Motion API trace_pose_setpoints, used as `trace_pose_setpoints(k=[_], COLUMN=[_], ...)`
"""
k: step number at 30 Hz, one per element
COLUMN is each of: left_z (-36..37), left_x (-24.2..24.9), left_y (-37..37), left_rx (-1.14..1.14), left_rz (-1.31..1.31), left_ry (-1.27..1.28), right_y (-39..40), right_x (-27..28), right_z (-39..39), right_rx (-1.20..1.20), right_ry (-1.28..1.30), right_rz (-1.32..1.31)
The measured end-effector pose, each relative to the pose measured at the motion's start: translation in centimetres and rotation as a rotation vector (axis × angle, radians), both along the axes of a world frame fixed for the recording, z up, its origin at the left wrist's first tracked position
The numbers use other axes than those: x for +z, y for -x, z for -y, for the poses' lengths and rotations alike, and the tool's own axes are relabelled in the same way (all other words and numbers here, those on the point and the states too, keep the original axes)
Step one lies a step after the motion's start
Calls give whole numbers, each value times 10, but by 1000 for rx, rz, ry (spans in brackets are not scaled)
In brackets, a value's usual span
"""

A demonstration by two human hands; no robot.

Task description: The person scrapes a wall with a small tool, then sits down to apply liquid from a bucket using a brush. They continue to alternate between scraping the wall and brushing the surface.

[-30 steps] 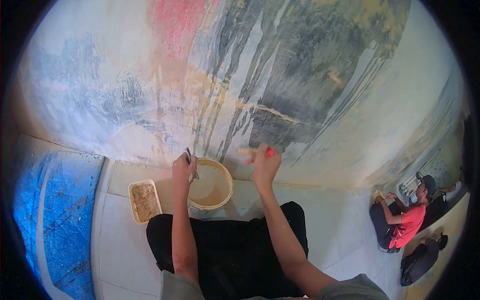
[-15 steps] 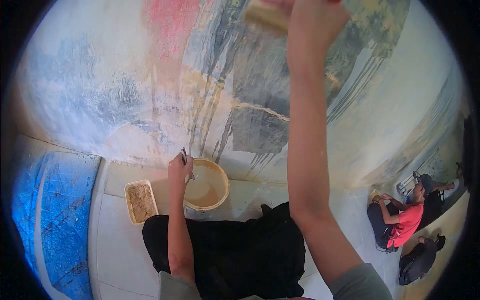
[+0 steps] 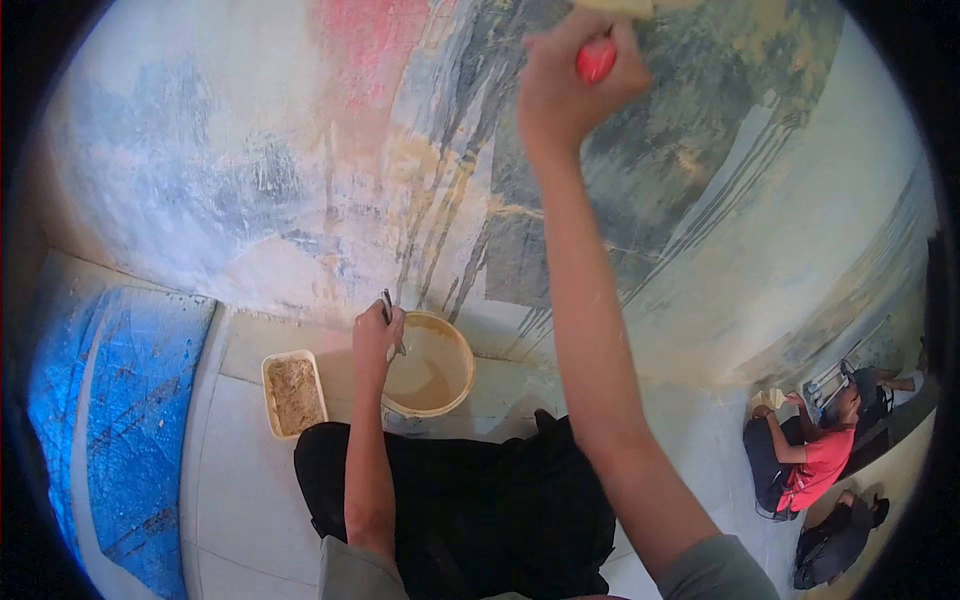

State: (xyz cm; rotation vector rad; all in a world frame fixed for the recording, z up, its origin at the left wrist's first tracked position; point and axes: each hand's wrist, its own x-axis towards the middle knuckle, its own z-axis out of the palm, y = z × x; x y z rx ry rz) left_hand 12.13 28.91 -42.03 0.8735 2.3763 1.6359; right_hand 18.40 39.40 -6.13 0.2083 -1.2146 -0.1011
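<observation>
My right hand (image 3: 565, 95) is raised against the painted wall (image 3: 300, 190), closed around a red-handled tool (image 3: 596, 62). The tool's broad cream end (image 3: 615, 8) reaches the top edge of the view and is partly cut off. Low in front of the wall, my left hand (image 3: 374, 338) grips a slender dark-handled tool (image 3: 387, 306), whose lower end points down by the bucket's rim. That hand is at the left side of a round bucket (image 3: 468, 375) holding a pale tan liquid. Left of it lies a rectangular tub (image 3: 268, 400) with a rough brown mass inside.
A blue plastic sheet (image 3: 140, 400) covers the left side. White floor tiles (image 3: 240, 500) run along the wall's foot. My dark-clothed legs (image 3: 450, 500) fill the lower middle. At right sit a person in a red shirt (image 3: 820, 465) and another in dark clothes (image 3: 835, 540).
My right hand has moved left and down in view, with the red handle now showing. The left hand stays by the bucket with its tool. The whole view has shifted slightly.
</observation>
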Motion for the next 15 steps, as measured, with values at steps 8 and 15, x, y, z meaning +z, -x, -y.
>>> trace_pose_setpoints(k=[8,15], left_z=[-1,3], left_x=[-2,6], left_y=[-1,-3], left_rx=[8,-8], left_rz=[-7,5], left_ry=[-18,14], right_y=[-30,-76], right_x=[-177,-299], right_z=[61,70], right_rx=[249,45], right_ry=[590,840], right_rz=[282,593])
